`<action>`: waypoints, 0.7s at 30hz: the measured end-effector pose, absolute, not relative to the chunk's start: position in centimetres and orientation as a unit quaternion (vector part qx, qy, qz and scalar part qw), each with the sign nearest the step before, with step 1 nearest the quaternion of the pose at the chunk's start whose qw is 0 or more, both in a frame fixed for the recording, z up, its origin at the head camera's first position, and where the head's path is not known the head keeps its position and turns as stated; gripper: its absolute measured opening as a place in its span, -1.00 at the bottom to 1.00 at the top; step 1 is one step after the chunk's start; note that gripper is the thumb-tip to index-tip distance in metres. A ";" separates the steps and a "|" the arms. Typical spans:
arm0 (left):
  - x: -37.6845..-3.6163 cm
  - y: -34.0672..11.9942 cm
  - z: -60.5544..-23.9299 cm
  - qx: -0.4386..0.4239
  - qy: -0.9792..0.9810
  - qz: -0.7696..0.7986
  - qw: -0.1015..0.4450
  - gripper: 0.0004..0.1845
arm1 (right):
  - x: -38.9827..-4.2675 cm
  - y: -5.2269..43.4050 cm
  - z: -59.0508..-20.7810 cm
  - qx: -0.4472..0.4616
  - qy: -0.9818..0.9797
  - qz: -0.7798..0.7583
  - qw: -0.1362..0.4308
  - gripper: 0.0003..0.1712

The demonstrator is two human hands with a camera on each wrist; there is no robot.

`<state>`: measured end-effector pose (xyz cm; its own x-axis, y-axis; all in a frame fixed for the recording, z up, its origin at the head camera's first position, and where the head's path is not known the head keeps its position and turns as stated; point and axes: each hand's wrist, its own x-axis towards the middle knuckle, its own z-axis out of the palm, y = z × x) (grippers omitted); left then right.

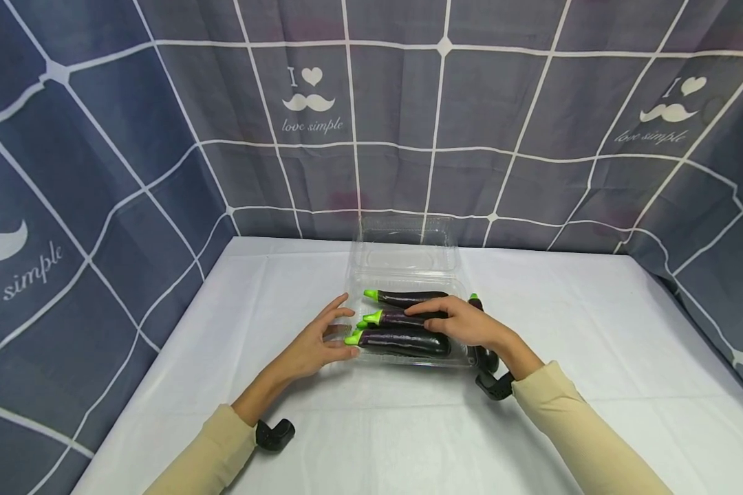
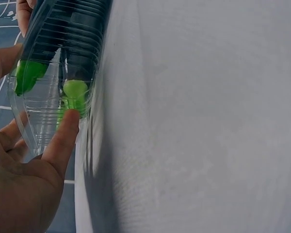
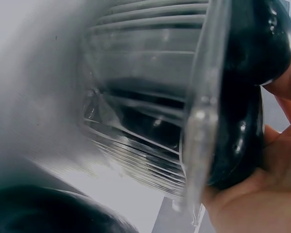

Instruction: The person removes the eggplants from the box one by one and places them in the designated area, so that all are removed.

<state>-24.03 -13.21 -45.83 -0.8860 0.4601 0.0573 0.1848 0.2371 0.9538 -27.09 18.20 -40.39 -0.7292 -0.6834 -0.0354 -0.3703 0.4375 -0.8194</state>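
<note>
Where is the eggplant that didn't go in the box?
In the head view, the loose eggplant lies on the white table just outside the right end of the clear plastic container, mostly hidden behind the right hand.

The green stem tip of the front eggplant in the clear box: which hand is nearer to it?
Left. The left hand touches the clear box right by that green stem tip; the right hand rests on the eggplants' dark bodies, further right.
</note>
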 end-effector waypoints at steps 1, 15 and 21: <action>-24.1 -13.2 -45.8 0.208 0.778 0.582 0.118 -0.28 | -27.1 18.2 -40.4 -0.317 0.828 -0.425 0.185 -0.55; -24.0 -13.3 -45.8 0.205 0.780 0.579 0.118 -0.27 | -27.1 18.5 -40.8 -0.323 0.834 -0.419 0.158 -0.56; -24.1 -13.2 -45.8 0.200 0.783 0.578 0.116 -0.28 | -27.1 18.7 -40.6 -0.328 0.834 -0.422 0.137 -0.56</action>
<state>-24.07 -13.16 -45.76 -0.8927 0.4479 0.0491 0.1788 0.2521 0.9510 -27.07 18.69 -40.58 -0.7475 -0.6626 0.0477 -0.4308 0.4288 -0.7941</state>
